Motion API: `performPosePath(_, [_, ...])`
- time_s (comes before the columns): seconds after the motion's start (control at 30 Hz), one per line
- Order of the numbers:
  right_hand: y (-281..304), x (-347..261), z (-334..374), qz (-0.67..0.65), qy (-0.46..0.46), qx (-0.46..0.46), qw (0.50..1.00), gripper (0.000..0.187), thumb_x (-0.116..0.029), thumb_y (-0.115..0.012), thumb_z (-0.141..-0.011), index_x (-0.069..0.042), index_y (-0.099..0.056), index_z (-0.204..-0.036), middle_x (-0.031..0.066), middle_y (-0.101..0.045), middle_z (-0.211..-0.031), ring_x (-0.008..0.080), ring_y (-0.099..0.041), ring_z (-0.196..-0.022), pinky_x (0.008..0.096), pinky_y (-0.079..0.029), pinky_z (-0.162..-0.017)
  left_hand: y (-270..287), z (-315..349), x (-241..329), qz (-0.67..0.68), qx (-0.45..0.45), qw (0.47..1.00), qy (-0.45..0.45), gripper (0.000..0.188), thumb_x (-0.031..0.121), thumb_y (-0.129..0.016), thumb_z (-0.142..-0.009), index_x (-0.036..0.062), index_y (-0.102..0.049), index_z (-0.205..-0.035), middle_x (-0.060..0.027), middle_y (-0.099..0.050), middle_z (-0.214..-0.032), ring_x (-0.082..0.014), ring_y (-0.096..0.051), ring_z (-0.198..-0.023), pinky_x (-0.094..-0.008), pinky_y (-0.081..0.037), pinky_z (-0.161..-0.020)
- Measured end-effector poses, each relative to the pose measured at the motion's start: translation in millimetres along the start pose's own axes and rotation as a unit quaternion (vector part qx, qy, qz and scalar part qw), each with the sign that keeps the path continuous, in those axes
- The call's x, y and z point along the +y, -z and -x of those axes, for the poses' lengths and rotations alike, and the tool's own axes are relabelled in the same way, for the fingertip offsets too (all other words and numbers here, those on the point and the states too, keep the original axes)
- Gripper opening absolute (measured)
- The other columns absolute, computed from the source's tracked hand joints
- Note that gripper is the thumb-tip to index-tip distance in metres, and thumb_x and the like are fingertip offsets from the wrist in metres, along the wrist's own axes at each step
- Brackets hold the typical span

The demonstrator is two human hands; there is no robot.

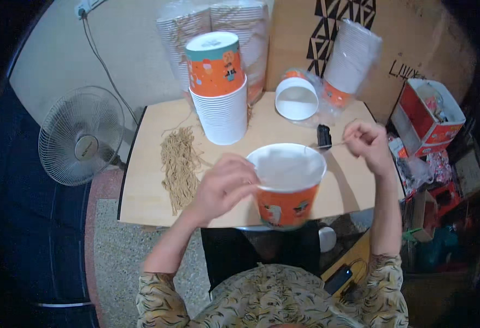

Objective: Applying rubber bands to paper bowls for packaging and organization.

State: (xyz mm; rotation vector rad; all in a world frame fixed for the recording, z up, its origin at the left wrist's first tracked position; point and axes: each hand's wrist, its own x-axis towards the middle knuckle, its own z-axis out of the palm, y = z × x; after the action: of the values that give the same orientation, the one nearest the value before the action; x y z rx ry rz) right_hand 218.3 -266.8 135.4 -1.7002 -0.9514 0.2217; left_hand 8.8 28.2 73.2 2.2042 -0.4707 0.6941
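A large orange paper bucket [287, 205] with a white inside stands near the front edge of the table, mouth up and slightly tilted. My left hand [226, 186] is closed at its left rim, with thumb and fingers on the wall; whether a string is also in those fingers I cannot tell. To the right of the bucket, my right hand [368, 145] pinches a thin tan string [333, 145], which runs left to the bucket's rim. On the left of the table lies a bundle of tan strings [179, 167]. A small black object [324, 135] sits just behind the string.
Behind stands a stack of white paper buckets [218, 112] topped by an upturned orange one [216, 64]. Wrapped stacks [355, 57] lean at the back, beside a bucket on its side [297, 99]. A fan [84, 136] is left; a red-and-white carton [428, 117] stands right.
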Motion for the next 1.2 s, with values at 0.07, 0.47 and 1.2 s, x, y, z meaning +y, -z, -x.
performPosePath(0.07, [22.8,-14.4,-36.1,-0.141,0.061,-0.010,0.988,0.020,-0.021,-0.067,-0.090,-0.002,-0.063,-0.089,0.0021,-0.060,-0.076,0.0100,-0.055,-0.063,0.0237,-0.044,-0.058,26.4,-22.2,-0.5,0.135,0.071,0.982,0.110,0.012,0.011,-0.067,-0.089,0.0055,-0.067,-0.100,-0.0010,-0.066,-0.095,-0.0160,-0.061,-0.094,-0.0313,-0.047,-0.084])
performPosePath(0.47, [-68.2,-37.8,-298.7,-0.544,0.103,-0.103,0.826,0.074,-0.047,-0.067,-0.090,0.018,-0.050,-0.122,0.0236,-0.050,-0.124,0.0300,-0.051,-0.119,0.0386,-0.040,-0.111,153.2,-155.2,-137.2,0.577,0.338,0.724,0.171,0.020,0.009,-0.063,-0.094,-0.0024,-0.061,-0.111,-0.0086,-0.065,-0.101,-0.0138,-0.064,-0.087,-0.0193,-0.059,-0.068])
performPosePath(1.2, [-135.8,-14.0,-316.2,0.112,0.216,0.043,0.969,0.079,-0.064,-0.046,-0.094,0.004,-0.044,-0.134,0.0324,-0.055,-0.128,0.0434,-0.051,-0.124,0.0461,-0.038,-0.105,133.4,-182.2,-137.3,-0.075,0.329,0.941,0.041,0.058,0.046,-0.051,-0.100,0.0049,-0.051,-0.140,-0.0188,-0.050,-0.143,-0.0310,-0.045,-0.135,-0.0387,-0.034,-0.112])
